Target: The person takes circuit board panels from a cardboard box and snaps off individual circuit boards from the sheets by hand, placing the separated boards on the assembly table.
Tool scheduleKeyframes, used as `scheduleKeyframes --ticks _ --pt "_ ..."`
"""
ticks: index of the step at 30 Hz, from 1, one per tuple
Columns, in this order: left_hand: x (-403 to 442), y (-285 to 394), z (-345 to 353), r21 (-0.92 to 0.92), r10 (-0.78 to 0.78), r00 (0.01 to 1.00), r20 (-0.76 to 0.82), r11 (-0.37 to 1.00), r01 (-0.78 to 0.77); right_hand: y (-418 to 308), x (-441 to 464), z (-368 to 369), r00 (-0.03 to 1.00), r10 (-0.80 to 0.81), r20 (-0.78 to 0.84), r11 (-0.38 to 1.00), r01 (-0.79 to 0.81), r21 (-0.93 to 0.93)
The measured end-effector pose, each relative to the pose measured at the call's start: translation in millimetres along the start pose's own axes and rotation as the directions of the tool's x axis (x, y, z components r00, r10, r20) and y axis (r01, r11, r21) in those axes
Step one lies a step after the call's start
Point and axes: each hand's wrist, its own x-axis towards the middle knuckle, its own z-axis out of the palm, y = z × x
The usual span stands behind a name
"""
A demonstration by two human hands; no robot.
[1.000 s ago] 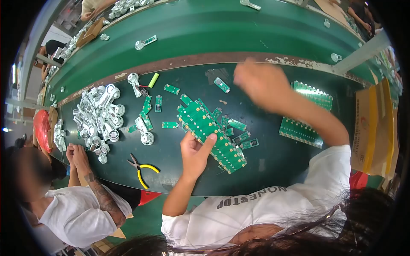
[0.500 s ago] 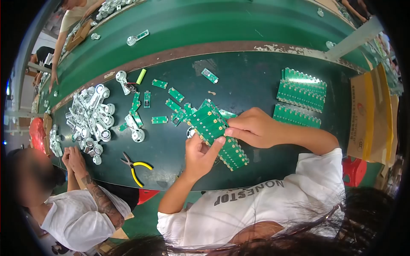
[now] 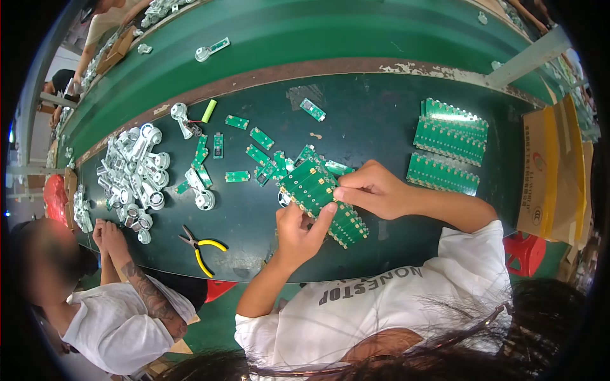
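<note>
A green circuit board panel (image 3: pixel 311 189), made of joined small boards with gold-coloured contacts along its edges, is held tilted above the table in front of me. My left hand (image 3: pixel 300 233) grips its near left edge, thumb on top and fingers underneath. At its right edge my right hand (image 3: pixel 373 189) pinches the panel between thumb and curled forefinger. Under and beyond the panel lie several loose small circuit boards (image 3: pixel 257 154), partly overlapping. A white round part (image 3: pixel 283 199) is mostly hidden behind the panel and my left hand.
Stacked circuit board panels (image 3: pixel 451 136) lie at the right, near a cardboard box (image 3: pixel 551 171). Yellow-handled pliers (image 3: pixel 202 247) rest near the front edge. Left of them is a heap of white housings (image 3: pixel 135 168). A co-worker (image 3: pixel 121 311) sits at the left. Beyond runs a green belt (image 3: pixel 305 38).
The panel has tilted slightly in my hands, its far end now lower in view. Both hands keep their grip. A white part on the belt has moved slightly right and away.
</note>
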Motion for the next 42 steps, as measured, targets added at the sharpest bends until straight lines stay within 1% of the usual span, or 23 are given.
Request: scheduleKeyframes --ticks 3,4,5,6,8,9,10,11,13,17,19,21,28,29,30,31,32,34,35,36,37,40,42 --pt "-0.5 -2.1 -1.4 0.005 -0.007 1.0 0.009 1.0 0.007 -1.2 0.3 3.2 0.999 0.005 -0.033 1.0 -0.006 -0.016" --pt "-0.1 -2.5 -2.3 -0.113 -0.061 0.998 0.017 0.992 0.062 -1.3 1.0 1.9 1.0 0.004 -0.03 1.0 -0.004 -0.016" --pt "-0.4 -2.7 -2.8 -0.229 -0.115 0.993 0.029 0.966 0.118 -1.6 1.5 -0.5 1.0 -0.019 -0.006 0.994 0.018 -0.109" --pt "-1.0 -3.4 -3.1 -0.227 -0.116 0.993 0.026 0.967 0.119 -2.1 2.3 -2.4 0.999 -0.04 0.019 0.979 0.043 -0.199" --pt "0.0 -4.7 -1.5 -0.33 -0.141 0.988 0.068 0.931 0.155 -5.8 5.6 -7.8 1.0 -0.02 0.007 0.982 0.021 -0.189" --pt "1.4 -3.7 2.4 -0.288 -0.082 0.995 0.056 0.953 0.095 -6.6 7.2 -10.2 1.0 0.005 -0.009 0.984 -0.006 -0.178" --pt "1.1 -4.3 2.9 -0.289 -0.083 0.995 0.058 0.953 0.096 0.0 8.5 -10.3 0.997 -0.066 -0.029 0.991 0.062 -0.115" --pt "0.4 -5.9 4.1 -0.286 -0.099 0.993 0.067 0.951 0.114 2.4 7.4 -7.4 0.998 -0.063 -0.031 0.992 0.059 -0.116" --pt "-0.4 -9.1 4.8 -0.283 -0.113 0.991 0.077 0.95 0.131 4.0 5.6 -1.1 0.984 -0.15 -0.1 0.936 0.109 -0.334" --pt "-1.8 -12.9 4.4 -0.146 -0.101 0.993 0.055 0.983 0.108 4.6 4.9 -1.2 0.985 -0.122 -0.124 0.976 0.096 -0.197" --pt "-1.6 -13.1 4.8 -0.099 -0.075 0.996 0.046 0.992 0.079 1.4 3.7 -3.7 0.993 0.011 -0.119 0.998 -0.018 -0.058" --pt "-1.5 -12.1 3.3 -0.014 -0.065 0.997 0.038 0.998 0.065 -0.3 4.3 -3.1 0.992 0.004 -0.129 0.998 -0.012 -0.061" --pt "-0.1 -8.7 4.4 0.024 -0.041 0.999 -0.005 0.999 0.041 -5.8 5.6 -1.9 0.992 0.056 -0.112 0.998 -0.058 -0.016" --pt "0.1 -9.4 3.5 -0.062 -0.081 0.997 0.005 0.995 0.081 -6.1 6.7 -4.1 0.992 0.056 -0.111 0.998 -0.058 -0.015" --pt "0.2 -9.8 3.0 -0.147 -0.119 0.993 0.02 0.982 0.12 -5.6 8.7 -8.7 0.998 0.037 -0.058 0.998 -0.04 -0.055" --pt "0.2 -9.5 3.1 -0.147 -0.117 0.993 0.021 0.982 0.119 -5.2 11.0 -12.6 1.0 0.018 -0.004 0.995 -0.019 -0.094" --pt "0.2 -9.4 4.3 -0.197 -0.129 0.991 0.036 0.971 0.133 -5.1 13.2 -16.1 1.0 0.016 -0.003 0.995 -0.017 -0.098" --pt "-3.2 -10.2 3.6 -0.246 -0.143 0.988 0.061 0.957 0.154 -4.9 13.5 -19.2 0.992 -0.071 -0.107 0.964 0.04 -0.265" --pt "-5.0 -12.9 1.3 -0.204 -0.165 0.982 0.089 0.962 0.18 -0.5 15.1 -15.4 0.987 -0.088 -0.135 0.966 0.052 -0.252" --pt "-5.0 -14.7 1.3 -0.167 -0.181 0.976 0.124 0.965 0.2 0.4 14.1 -10.8 0.98 -0.141 -0.142 0.938 0.086 -0.337" --pt "-4.5 -11.4 3.4 -0.208 -0.177 0.977 0.117 0.958 0.199 0.3 11.4 -6.7 0.97 -0.188 -0.152 0.899 0.108 -0.424" --pt "-4.7 -8.6 6.8 -0.253 -0.18 0.976 0.12 0.945 0.205 3.5 11.2 -3.8 0.932 -0.307 -0.193 0.883 0.203 -0.424" --pt "-5.1 -6.5 8.2 -0.228 -0.186 0.977 0.103 0.952 0.205 1.1 8.5 -4.3 0.931 -0.299 -0.212 0.904 0.204 -0.376"
